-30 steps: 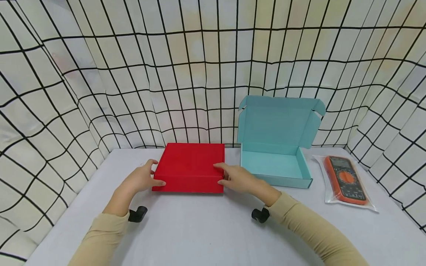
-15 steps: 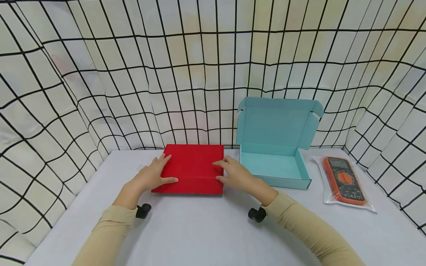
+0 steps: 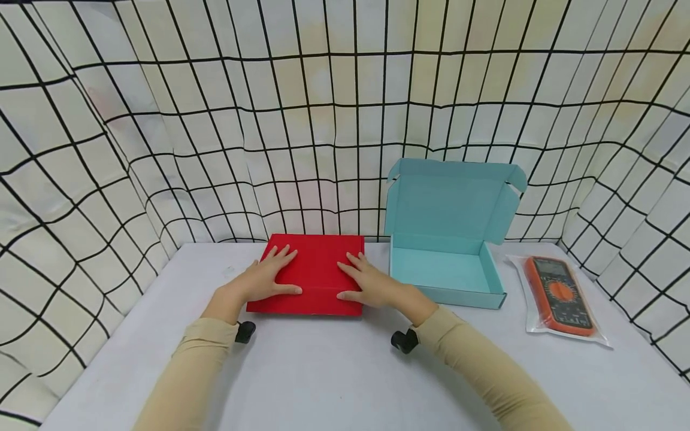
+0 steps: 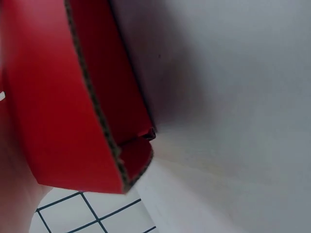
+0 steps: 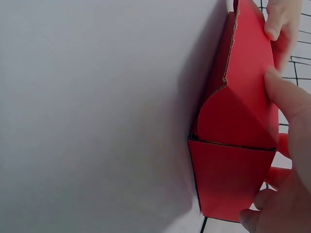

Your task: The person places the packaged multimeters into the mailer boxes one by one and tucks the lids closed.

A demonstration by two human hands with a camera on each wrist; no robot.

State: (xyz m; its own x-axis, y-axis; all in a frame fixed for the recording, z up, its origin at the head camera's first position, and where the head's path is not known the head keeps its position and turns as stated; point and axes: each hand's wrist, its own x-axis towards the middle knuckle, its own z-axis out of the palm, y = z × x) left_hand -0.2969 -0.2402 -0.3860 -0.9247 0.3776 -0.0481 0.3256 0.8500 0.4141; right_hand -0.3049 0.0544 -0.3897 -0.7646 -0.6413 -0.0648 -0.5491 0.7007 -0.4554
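Two hands touch one red box; one teal box

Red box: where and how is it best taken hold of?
The red box is probably best held by its right and left side walls, coming from both sides at once: it sits flat and wide, and its front flap juts out untucked, likely a poor hold.
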